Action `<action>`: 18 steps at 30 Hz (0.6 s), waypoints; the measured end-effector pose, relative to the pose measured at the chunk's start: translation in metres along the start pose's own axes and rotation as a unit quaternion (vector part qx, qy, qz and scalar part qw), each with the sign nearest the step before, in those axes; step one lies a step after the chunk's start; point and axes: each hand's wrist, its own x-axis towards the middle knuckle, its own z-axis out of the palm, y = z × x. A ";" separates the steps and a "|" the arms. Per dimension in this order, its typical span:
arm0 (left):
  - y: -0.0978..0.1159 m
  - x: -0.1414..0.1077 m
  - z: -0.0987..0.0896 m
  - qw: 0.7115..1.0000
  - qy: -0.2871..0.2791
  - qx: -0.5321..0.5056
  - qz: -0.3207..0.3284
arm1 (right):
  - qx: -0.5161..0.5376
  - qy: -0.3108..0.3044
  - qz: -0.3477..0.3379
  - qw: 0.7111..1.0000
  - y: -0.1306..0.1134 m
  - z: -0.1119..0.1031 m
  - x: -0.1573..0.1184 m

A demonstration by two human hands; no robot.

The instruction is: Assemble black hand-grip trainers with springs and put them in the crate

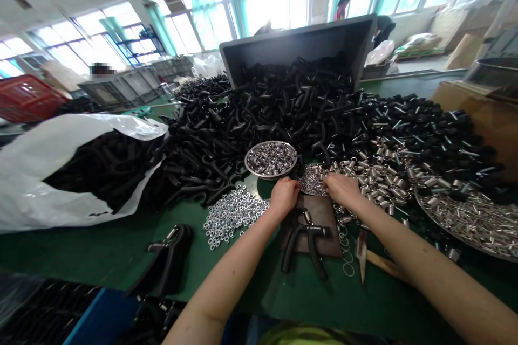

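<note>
My left hand (pixel 285 195) is closed near the front rim of a round bowl (pixel 270 177) of small metal parts; what it holds, if anything, is hidden. Over the right edge of a flat dish of small pins (pixel 312 179), my right hand (pixel 342 190) has its fingers pressed together, their contents too small to make out. Between my forearms a black hand grip with a spring (pixel 306 234) lies on a brown metal plate (pixel 334 229), its handles toward me. Loose nuts (pixel 232 215) are heaped left of my left forearm.
Black handles (pixel 283 108) spill from a grey crate (pixel 297 38). Springs (pixel 380 178) and a large tray of metal parts (pixel 477 221) lie right. A knife (pixel 361 253) rests near my right forearm. Folded grips (pixel 168 259) and a white bag (pixel 36 172) are left.
</note>
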 end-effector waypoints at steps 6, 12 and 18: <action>0.014 0.029 0.020 0.999 -0.028 0.030 -0.029 | -0.005 0.001 0.006 1.000 0.005 0.017 0.011; 0.020 0.031 0.026 0.998 -0.028 0.004 -0.059 | 0.047 0.051 0.013 0.998 0.013 0.020 0.008; 0.018 0.028 0.018 0.991 -0.003 -0.100 -0.087 | 0.144 0.090 0.024 0.985 0.022 0.022 0.012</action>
